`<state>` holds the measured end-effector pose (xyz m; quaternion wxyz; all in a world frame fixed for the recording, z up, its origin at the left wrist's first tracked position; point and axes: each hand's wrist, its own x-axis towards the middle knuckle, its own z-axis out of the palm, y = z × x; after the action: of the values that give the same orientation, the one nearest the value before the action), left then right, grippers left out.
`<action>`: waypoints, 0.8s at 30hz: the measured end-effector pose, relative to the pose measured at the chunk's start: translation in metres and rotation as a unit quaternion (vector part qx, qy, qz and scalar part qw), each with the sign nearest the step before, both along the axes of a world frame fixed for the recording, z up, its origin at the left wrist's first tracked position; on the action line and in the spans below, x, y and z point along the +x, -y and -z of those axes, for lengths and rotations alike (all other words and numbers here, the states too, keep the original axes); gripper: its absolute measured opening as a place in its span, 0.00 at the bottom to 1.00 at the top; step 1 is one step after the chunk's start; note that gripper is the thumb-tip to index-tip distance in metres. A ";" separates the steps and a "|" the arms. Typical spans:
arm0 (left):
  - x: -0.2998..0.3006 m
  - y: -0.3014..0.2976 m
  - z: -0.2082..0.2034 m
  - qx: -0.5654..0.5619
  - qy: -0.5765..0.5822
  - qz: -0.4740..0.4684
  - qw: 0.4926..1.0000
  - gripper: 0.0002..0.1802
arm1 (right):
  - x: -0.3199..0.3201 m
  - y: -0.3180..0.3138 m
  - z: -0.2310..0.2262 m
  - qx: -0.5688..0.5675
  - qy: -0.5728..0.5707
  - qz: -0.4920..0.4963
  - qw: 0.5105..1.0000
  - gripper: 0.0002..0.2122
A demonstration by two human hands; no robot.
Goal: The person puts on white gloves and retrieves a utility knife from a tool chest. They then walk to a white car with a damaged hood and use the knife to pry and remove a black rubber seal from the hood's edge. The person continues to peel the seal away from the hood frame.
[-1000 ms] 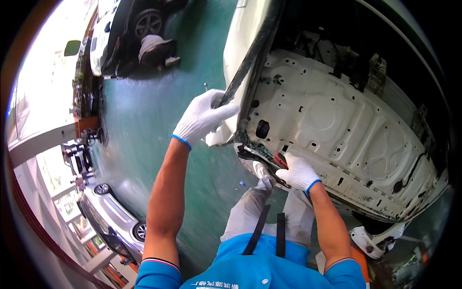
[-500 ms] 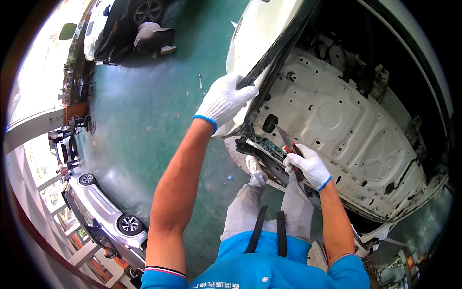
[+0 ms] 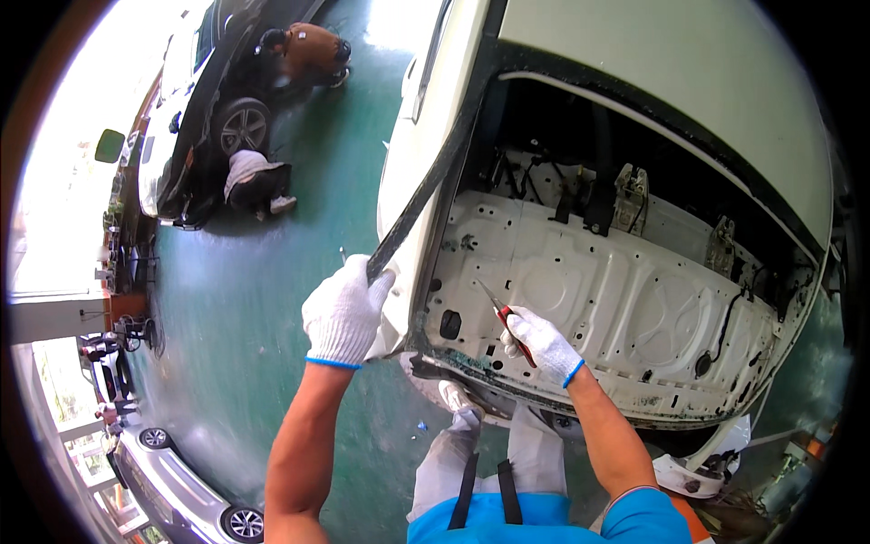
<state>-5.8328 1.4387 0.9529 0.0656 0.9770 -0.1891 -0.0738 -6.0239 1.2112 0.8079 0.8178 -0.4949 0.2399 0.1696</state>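
Note:
My left hand, in a white knit glove with a blue cuff, is closed on the lower end of a long black strip. The strip slants up to the dark window edge of a cream car body and stands away from the pillar at its lower end. My gloved right hand is closed around a tool with red-and-black handles. Its grey tip tapers to a point and is directed up and left, over the bare white metal panel; its exact kind is unclear.
Dark fragments lie along the opening's lower edge. At upper left, two people crouch or bend beside a dark car. A silver car stands at lower left on the green floor.
My left hand has moved left and down with the strip, which now stands out from the pillar. My right hand has moved slightly left and down with the tool. The view has shifted.

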 end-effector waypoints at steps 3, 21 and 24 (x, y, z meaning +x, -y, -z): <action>0.001 0.007 -0.031 0.044 0.014 0.022 0.999 0.20 | 0.013 0.013 -0.007 -0.039 0.016 -0.010 0.999 0.19; -0.016 0.067 -0.143 0.212 0.051 0.125 0.968 0.12 | 0.022 0.021 -0.028 -0.181 0.008 -0.066 0.981 0.18; -0.012 0.084 -0.125 0.175 0.044 0.109 0.978 0.12 | -0.005 0.020 -0.040 -0.183 -0.048 -0.055 0.980 0.14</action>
<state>-5.8450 1.3549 1.0783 -0.1234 0.9492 -0.2811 -0.0691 -6.0290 1.1911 0.8475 0.6902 -0.6400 0.2782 0.1914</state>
